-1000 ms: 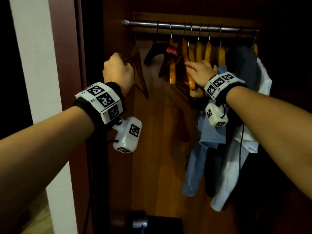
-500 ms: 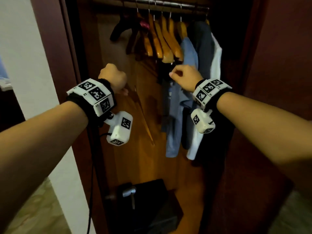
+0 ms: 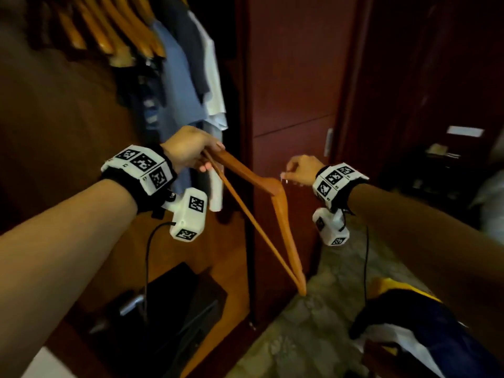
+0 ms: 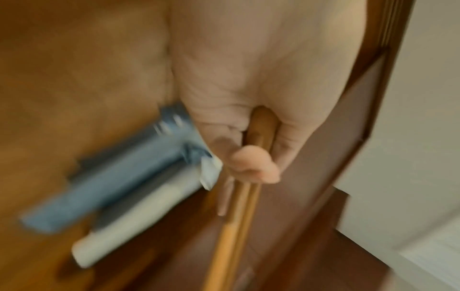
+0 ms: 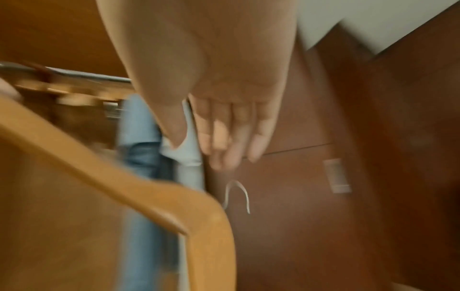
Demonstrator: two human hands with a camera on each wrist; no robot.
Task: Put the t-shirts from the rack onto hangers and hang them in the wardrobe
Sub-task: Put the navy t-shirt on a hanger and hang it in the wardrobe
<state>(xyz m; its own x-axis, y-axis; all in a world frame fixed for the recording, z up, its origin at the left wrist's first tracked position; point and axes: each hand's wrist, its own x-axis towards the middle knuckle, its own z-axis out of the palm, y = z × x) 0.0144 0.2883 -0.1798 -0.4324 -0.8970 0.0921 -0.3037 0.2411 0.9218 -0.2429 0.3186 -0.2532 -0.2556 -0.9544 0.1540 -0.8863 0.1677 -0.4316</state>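
Note:
My left hand (image 3: 191, 151) grips one end of a bare wooden hanger (image 3: 245, 173); in the left wrist view its fingers (image 4: 251, 163) curl round the two wooden bars (image 4: 239, 216). The hanger slants down to the right in front of the wardrobe. My right hand (image 3: 300, 170) hovers by the hanger's top corner. In the right wrist view its fingers (image 5: 224, 128) hang loose and hold nothing, above the hanger (image 5: 112, 173) and short of the metal hook (image 5: 245, 196). A heap of yellow, navy and white clothes (image 3: 403, 315) lies at the lower right.
Inside the wardrobe hang a blue shirt (image 3: 177, 85), a dark one and a white one (image 3: 214, 85), beside several empty wooden hangers (image 3: 117, 31). A dark red panel (image 3: 286, 77) stands right of the opening. A black box (image 3: 177, 309) sits on the wardrobe floor, next to patterned carpet (image 3: 313, 336).
My left hand has taken the wooden hanger off the rail and brought it down and right. My right hand left the hung hangers. The view swung right and down.

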